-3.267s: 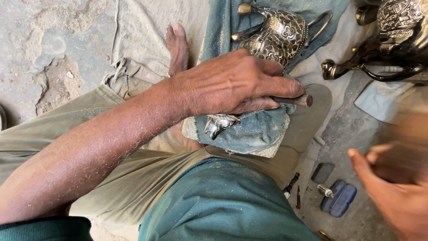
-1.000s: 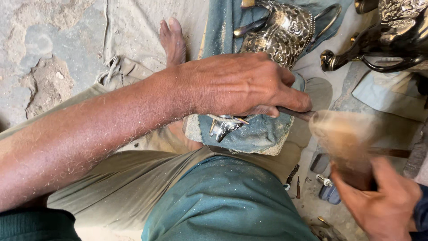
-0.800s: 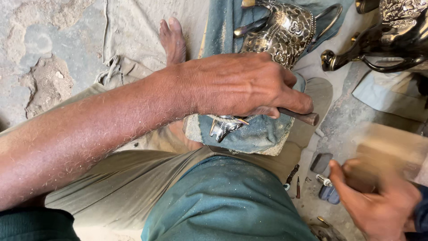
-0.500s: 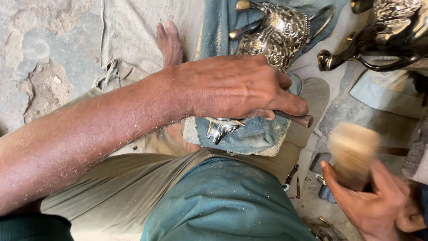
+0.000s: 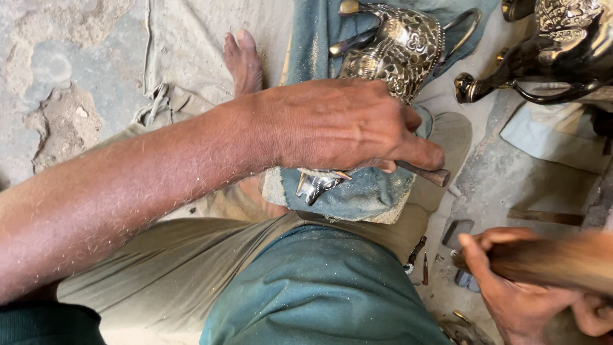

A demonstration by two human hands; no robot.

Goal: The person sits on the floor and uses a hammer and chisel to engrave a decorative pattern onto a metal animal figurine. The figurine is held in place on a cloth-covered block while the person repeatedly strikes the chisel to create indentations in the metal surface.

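Engraved silver-toned metal piece (image 5: 317,183) lies on the folded blue-green cloth pad (image 5: 357,195) across my knee, mostly hidden under my left hand (image 5: 338,124). Largest beside that pad is the embossed silver vessel (image 5: 389,54), just beyond it; well off to its far right stands the dark polished metal pot (image 5: 549,54). My left hand is clamped on a dark slim metal punch (image 5: 424,172), tip over the pad's right edge. My right hand (image 5: 511,281) is closed around a wooden mallet (image 5: 555,262), now drawn back low and right of the pad, where half a second ago its head hung nearer the punch; I judge one blow finished. Small loose tool bits (image 5: 421,255) lie just below the pad.
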